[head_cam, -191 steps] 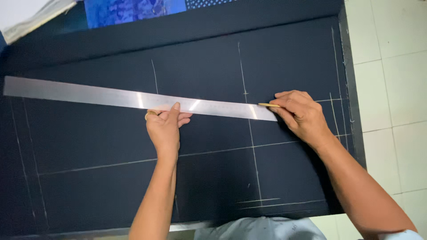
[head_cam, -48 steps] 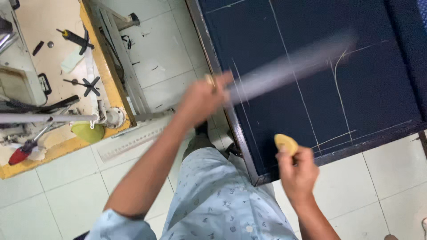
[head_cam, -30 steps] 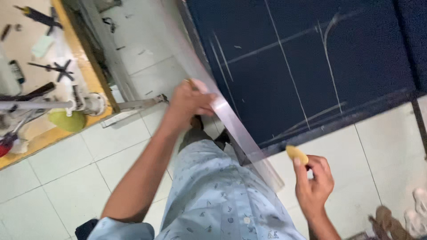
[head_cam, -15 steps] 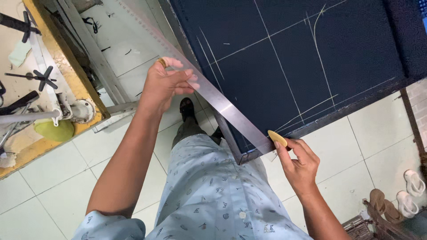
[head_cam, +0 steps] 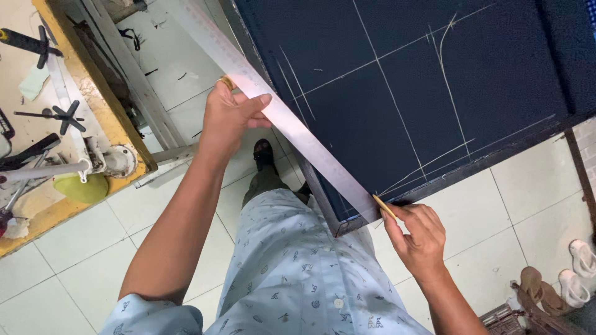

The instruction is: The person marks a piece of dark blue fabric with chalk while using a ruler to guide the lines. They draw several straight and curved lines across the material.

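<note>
My left hand (head_cam: 228, 115) grips a long metal ruler (head_cam: 292, 127) near its middle, with a gold ring on one finger. The ruler runs diagonally from the upper left down to the near corner of the dark navy fabric (head_cam: 422, 87), which lies on a table and carries white chalk lines. My right hand (head_cam: 417, 234) pinches a thin yellow piece of tailor's chalk (head_cam: 383, 205), its tip touching the ruler's lower end at the fabric corner.
A yellow-edged workbench (head_cam: 81, 124) with tools, scissors and a green dome-shaped object (head_cam: 79, 186) stands at the left. White floor tiles (head_cam: 528, 198) lie below. Sandals (head_cam: 559, 282) sit at the lower right. My foot in a dark shoe (head_cam: 263, 152) shows under the ruler.
The ruler was lifted off the fabric and swung round to the table's corner. My right hand with the chalk has risen to meet the ruler's lower end.
</note>
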